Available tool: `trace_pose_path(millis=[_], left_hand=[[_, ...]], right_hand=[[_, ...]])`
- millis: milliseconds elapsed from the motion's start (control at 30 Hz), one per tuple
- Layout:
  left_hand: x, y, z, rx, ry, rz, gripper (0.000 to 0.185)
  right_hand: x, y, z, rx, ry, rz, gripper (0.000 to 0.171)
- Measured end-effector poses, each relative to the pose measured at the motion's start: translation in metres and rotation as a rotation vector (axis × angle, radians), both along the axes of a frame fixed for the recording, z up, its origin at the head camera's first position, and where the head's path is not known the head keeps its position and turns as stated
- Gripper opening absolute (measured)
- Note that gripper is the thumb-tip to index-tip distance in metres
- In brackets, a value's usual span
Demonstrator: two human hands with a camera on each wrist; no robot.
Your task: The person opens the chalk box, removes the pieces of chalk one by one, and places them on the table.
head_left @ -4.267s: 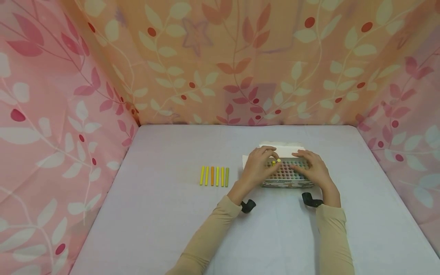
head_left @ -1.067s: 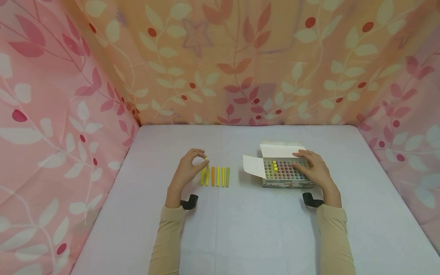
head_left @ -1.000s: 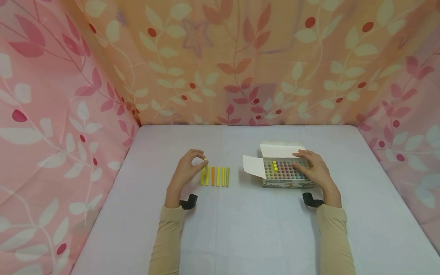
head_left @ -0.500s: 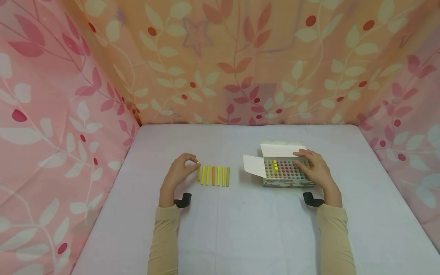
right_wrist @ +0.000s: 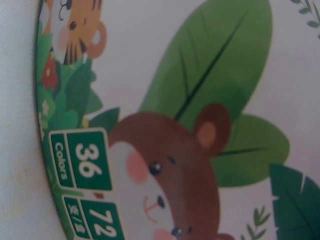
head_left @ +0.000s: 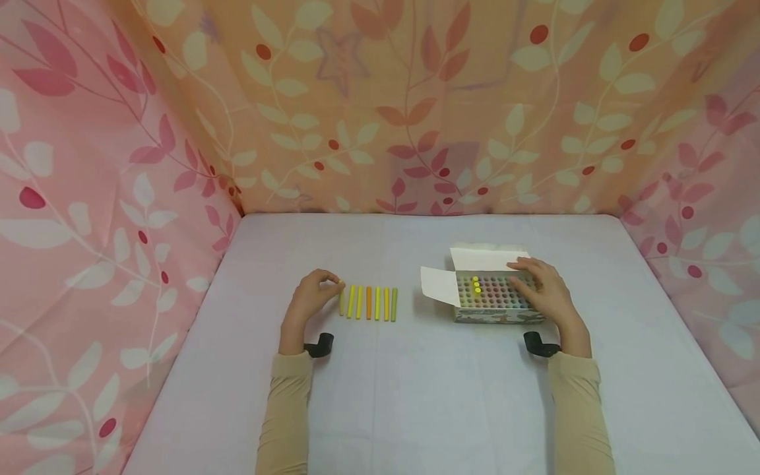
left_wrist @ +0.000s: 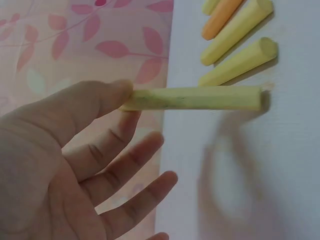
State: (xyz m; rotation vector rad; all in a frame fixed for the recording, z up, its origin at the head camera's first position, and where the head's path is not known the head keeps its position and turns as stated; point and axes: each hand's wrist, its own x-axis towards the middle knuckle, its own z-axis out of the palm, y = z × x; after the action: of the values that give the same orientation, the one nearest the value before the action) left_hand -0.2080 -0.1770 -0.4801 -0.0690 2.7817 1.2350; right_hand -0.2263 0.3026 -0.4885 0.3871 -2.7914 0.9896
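I see a small makeshift craft corner, more home than workshop: three cloth walls [head_left: 380,99] printed with pink and peach leaves and berries close in a table [head_left: 415,396] under a plain pale sheet. On it I see a child's box [head_left: 495,310] of coloured sticks. My right wrist view shows its side, printed with a cartoon bear, a tiger and "36 Colors".

Pale yellow stick [left_wrist: 195,98] beside yellow, orange and olive-green sticks [head_left: 371,303], box [right_wrist: 190,130] printed with green leaves, brown bear and orange tiger, lilac table [head_left: 415,396], pink-and-peach leaf-patterned curtains [head_left: 380,99] behind the box, beige sleeves [head_left: 285,409]
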Motion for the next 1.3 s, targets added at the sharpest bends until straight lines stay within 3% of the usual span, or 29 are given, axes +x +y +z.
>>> trace_pose_path(millis=[367, 800, 1300], left_hand=[[-0.006, 0.008, -0.022, -0.074, 0.032, 0.128, 0.034], [-0.005, 0.02, -0.027, -0.244, 0.151, 0.121, 0.031], [-0.004, 0.023, -0.028, -0.275, 0.132, 0.123, 0.027]], right_hand=[[-0.001, 0.001, -0.001, -0.007, -0.015, -0.002, 0.037], [-0.001, 0.001, -0.001, 0.001, -0.022, 0.0, 0.037], [-0.001, 0.0, -0.001, 0.004, -0.008, 0.01, 0.036]])
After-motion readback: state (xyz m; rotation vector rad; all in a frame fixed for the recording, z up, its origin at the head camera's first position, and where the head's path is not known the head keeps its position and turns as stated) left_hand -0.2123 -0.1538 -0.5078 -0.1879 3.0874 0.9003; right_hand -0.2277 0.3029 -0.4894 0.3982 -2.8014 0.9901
